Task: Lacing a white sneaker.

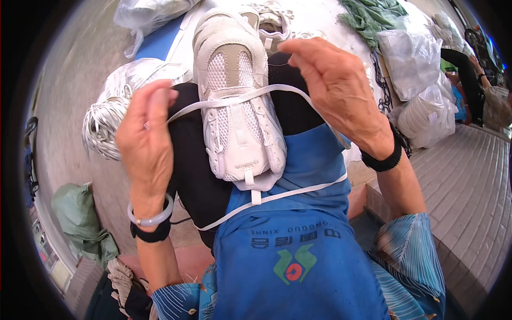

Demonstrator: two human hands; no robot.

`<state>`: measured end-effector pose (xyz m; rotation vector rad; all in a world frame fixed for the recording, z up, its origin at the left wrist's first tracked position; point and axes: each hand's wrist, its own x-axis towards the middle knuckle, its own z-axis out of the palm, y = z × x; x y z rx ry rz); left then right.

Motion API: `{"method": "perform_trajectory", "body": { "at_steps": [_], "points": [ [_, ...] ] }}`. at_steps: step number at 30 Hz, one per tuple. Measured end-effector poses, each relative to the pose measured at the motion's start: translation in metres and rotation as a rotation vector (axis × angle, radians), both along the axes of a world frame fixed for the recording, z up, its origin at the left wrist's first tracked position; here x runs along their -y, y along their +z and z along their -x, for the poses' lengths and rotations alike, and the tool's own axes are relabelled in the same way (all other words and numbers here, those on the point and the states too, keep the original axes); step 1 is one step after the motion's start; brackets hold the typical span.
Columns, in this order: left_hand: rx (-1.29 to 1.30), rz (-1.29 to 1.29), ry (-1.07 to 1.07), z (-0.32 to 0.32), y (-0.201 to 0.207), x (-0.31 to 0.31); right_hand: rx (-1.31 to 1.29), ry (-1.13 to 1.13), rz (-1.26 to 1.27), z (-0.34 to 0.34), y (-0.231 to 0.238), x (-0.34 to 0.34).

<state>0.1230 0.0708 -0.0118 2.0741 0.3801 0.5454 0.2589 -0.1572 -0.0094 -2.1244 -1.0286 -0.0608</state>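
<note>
A white and beige mesh sneaker [241,133] rests on my lap, its heel away from me and its toe towards me. A flat white shoelace [290,89] crosses over it and hangs in a wide loop down across my blue apron. My left hand [145,128], left of the shoe, is closed on the lace running to it from the shoe. Above the shoe's right side is my right hand [341,88], thumb and fingertips pressed together. The lace passes beneath that hand. Whatever its fingertips pinch is too small to make out.
Beyond my knees, another light sneaker [276,21] lies on a white surface. A bundle of white laces [105,125] sits at the left. Clear plastic bags [408,61] and green netting [373,20] lie to the right. A green sack [80,213] stands on the floor. Another person's arm [480,72] shows at far right.
</note>
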Motion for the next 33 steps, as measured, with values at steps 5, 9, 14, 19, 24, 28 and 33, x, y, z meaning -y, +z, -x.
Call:
{"method": "perform_trajectory", "body": {
  "at_steps": [5,9,14,19,24,28,33],
  "points": [
    [0.088,0.151,-0.041,0.025,0.017,0.011,-0.344,-0.027,-0.075,0.021,0.013,0.015],
    [-0.161,0.344,-0.038,0.04,0.015,0.03,-0.196,0.092,-0.009,0.035,0.001,0.009],
    [-0.222,0.289,-0.063,0.046,0.012,0.036,-0.156,0.081,-0.057,0.036,-0.016,-0.004],
    [-0.23,0.24,-0.012,0.048,0.013,0.036,-0.159,0.07,-0.02,0.031,-0.013,-0.009],
    [-0.321,0.21,-0.036,0.041,0.016,0.035,-0.096,0.147,0.086,0.024,-0.008,-0.01],
    [-0.354,-0.018,-0.091,0.024,0.016,0.031,0.049,0.197,0.169,0.024,-0.007,-0.018],
    [-0.348,-0.125,-0.174,0.009,0.016,0.023,-0.039,0.164,0.199,0.023,-0.004,-0.021]
  ]
}}
